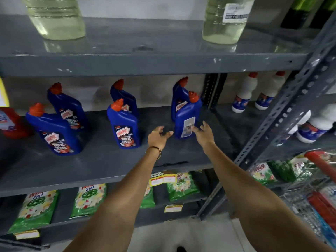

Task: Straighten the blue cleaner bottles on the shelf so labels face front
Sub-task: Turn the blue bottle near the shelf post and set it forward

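Several blue cleaner bottles with red caps stand in pairs on the middle grey shelf (101,160). The left front bottle (54,131) and the middle front bottle (124,127) show their front labels. The right front bottle (187,119) shows its white back label, and another bottle (179,99) stands close behind it. My left hand (158,136) hovers open just left of that right front bottle, fingers apart. My right hand (203,132) is open at the bottle's lower right, fingertips at its back label.
Two big clear bottles of pale liquid (224,20) stand on the upper shelf. White bottles (244,93) sit on the neighbouring shelf at the right, past a perforated upright (283,117). Green detergent packs (89,199) lie on the lower shelf. A red bottle (11,122) stands at far left.
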`<state>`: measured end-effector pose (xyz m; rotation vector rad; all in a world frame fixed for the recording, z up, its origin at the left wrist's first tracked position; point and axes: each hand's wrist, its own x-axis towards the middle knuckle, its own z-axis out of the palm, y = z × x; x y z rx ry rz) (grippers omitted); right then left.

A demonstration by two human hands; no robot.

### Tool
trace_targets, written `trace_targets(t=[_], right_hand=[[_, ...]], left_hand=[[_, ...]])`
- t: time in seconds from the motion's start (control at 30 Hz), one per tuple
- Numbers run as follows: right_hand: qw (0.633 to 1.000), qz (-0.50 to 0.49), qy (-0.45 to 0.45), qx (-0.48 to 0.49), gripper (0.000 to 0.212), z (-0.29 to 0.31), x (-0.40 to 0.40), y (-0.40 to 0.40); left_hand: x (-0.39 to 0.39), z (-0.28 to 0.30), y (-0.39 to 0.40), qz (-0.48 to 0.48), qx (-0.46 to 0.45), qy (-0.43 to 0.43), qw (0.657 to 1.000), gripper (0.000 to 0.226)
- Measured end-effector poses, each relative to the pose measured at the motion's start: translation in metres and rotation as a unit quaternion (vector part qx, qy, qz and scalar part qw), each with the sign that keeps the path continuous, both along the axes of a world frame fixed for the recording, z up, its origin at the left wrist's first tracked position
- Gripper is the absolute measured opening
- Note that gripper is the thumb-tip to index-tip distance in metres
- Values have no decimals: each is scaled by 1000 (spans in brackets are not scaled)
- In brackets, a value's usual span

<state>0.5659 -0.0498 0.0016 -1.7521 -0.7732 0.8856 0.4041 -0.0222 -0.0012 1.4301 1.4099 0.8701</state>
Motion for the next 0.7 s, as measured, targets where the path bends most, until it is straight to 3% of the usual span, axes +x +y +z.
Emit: trace_targets(t=[0.23,0.37,0.53,0.7], right_hand=[[991,131,-8,2,71,2,38,17],[980,196,-9,31,43,-4,46,25],[979,188,41,71,28,-5,44,28],[976,197,67,71,37,0,46,24]], left_hand=[[48,9,21,-27,22,-11,999,53],[56,5,26,-27,31,-5,999,45],[59,6,26,-13,25,-27,999,44],[57,8,18,-10,38,-38,999,44]])
